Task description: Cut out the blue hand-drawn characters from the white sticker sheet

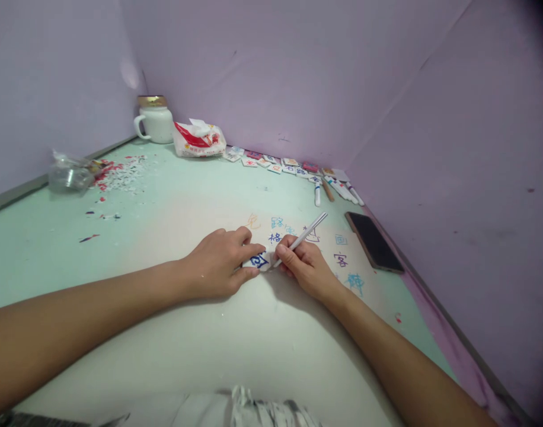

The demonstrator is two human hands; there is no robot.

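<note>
My left hand (222,261) pinches a small white paper piece (259,260) with a dark blue character on it, flat on the pale green table (173,201). My right hand (304,264) grips a slim white pen-like tool (304,234), its tip touching the right edge of that piece. Coloured characters (342,258) lie stuck or drawn on the table just beyond and to the right of my hands.
A dark phone (373,241) lies at the right by the purple wall. Small character tiles (275,163) and markers (338,190) line the back. A white mug (156,121), a red-white packet (198,139), a clear bag (69,173) and paper scraps (120,175) sit at the back left.
</note>
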